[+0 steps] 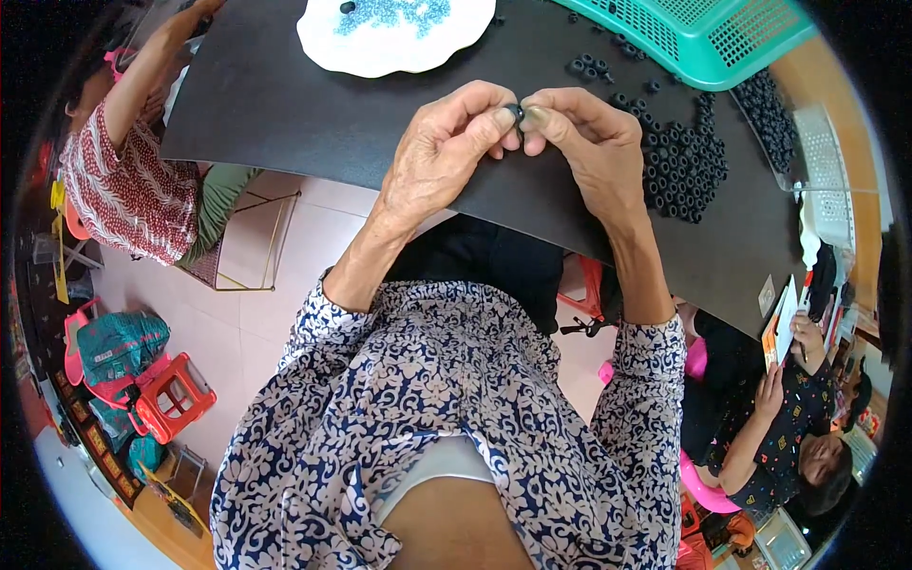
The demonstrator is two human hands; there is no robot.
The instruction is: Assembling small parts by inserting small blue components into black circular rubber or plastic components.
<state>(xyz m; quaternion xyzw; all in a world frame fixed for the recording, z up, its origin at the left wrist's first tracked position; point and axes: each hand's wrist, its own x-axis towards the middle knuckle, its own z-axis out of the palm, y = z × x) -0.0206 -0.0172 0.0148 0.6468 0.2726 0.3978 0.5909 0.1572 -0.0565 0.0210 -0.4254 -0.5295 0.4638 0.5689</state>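
Close together above the dark table (285,114), my left hand (442,142) and my right hand (594,133) pinch one small black ring-like part (516,112) between thumbs and fingertips. Both hands are closed on it; its far side is hidden by the fingers. To the right of my right hand lies a spread of small black ring-shaped parts (682,171). Beyond my left hand stands a white scalloped plate (380,65) holding many small light-blue pieces and one black part.
A green plastic basket (698,71) sits at the far right, near a tray of black parts (765,119) and a white perforated basket (825,142). One person (133,185) sits at the left; another (788,427) holds a paper at the right. Red stools (176,399) stand on the floor.
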